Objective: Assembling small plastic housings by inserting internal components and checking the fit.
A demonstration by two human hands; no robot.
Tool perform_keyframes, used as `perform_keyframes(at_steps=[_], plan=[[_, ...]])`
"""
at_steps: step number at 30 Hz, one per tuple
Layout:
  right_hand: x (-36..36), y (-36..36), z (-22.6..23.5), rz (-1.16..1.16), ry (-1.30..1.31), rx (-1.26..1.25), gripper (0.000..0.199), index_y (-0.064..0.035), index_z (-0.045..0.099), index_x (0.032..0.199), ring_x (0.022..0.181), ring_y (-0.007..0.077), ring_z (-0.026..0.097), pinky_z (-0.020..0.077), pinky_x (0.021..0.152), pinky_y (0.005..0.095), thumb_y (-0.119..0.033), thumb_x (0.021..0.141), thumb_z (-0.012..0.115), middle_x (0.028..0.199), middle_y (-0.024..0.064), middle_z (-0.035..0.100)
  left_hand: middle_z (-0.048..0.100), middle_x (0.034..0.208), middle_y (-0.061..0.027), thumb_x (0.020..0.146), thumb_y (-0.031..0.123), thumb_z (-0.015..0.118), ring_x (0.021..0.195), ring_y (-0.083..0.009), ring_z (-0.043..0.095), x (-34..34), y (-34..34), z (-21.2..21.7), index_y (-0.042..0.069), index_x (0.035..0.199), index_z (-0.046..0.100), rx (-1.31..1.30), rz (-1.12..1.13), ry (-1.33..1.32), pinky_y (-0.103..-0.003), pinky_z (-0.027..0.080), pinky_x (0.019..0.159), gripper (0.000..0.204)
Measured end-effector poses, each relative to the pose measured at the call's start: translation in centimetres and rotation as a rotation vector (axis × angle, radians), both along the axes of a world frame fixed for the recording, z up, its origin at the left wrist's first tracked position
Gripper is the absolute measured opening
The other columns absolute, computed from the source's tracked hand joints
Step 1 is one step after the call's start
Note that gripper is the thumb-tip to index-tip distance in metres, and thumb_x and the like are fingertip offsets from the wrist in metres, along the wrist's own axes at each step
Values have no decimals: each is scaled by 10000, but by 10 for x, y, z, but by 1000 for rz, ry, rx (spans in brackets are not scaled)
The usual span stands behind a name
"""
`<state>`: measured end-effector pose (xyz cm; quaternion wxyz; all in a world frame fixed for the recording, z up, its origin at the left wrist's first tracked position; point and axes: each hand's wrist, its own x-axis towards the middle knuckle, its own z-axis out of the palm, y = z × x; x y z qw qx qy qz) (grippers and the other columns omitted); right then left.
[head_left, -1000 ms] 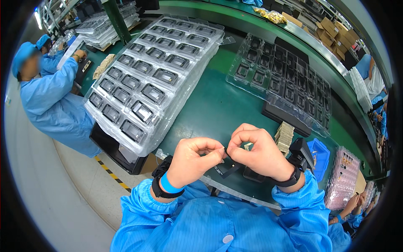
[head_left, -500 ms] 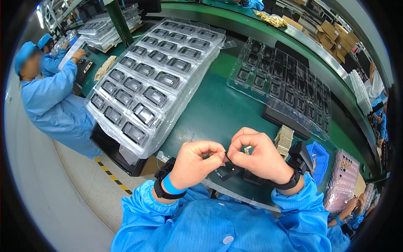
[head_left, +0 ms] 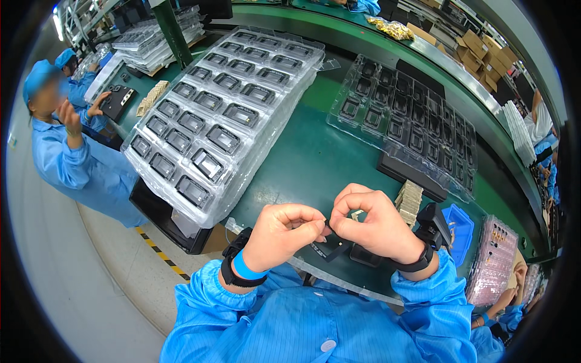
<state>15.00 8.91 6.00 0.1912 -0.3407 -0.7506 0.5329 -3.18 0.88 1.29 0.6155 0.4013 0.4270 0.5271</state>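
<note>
My left hand [head_left: 283, 235] and my right hand [head_left: 376, 225] meet over the near edge of the green bench, thumb and forefinger of each pinched together. Between the fingertips is a tiny dark bit, too small to name and mostly hidden by the fingers. Just under the hands lies a flat black strip [head_left: 331, 251] with a small pale spot on it. Below my right hand a black, rounded housing [head_left: 365, 256] rests on the bench, partly covered by that hand.
A large clear tray of black frames [head_left: 209, 100] fills the left, raised on a stack. Farther right sits another clear tray [head_left: 387, 136]. Near my right wrist are stacked beige pieces [head_left: 410, 202], a blue bin [head_left: 458, 233] and a pink tray [head_left: 493, 257]. A co-worker [head_left: 78, 151] stands left.
My hands stay almost in place, still pinched together. The co-worker at left has raised one hand and rests the other by a black case.
</note>
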Motion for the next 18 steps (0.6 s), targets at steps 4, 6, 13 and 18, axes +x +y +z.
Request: perform_keyframes(at_steps=[4, 6, 13, 18], plan=[[0, 0, -1, 8, 1, -24, 57, -16, 668, 760, 829, 159, 574, 456, 766, 291, -70, 770, 654, 848, 45, 608, 690, 850, -72, 887, 41, 628, 798, -106, 660, 0, 0, 0, -51, 936, 673, -13, -18, 10, -235, 541, 716, 113], [0, 0, -1, 11, 10, -24, 52, -15, 668, 756, 826, 162, 575, 456, 765, 292, -65, 765, 656, 842, 46, 610, 691, 839, -68, 883, 43, 633, 793, -103, 658, 0, 1, 0, -48, 921, 674, -6, -25, 28, -234, 540, 710, 106], [-4, 4, -2, 38, 8, -11, 42, -20, 663, 749, 822, 173, 579, 457, 762, 295, -58, 764, 657, 831, 51, 613, 693, 828, -66, 876, 38, 638, 786, -96, 651, -1, 2, -1, -40, 903, 680, 8, 12, 5, -233, 535, 706, 92], [-1, 7, -12, 56, 81, 103, 74, -31, 649, 719, 811, 197, 600, 471, 746, 318, -88, 736, 693, 777, 66, 625, 697, 837, -39, 883, 54, 642, 802, -89, 636, -3, 6, -5, -22, 923, 685, 100, -59, 197, -257, 527, 731, 96]])
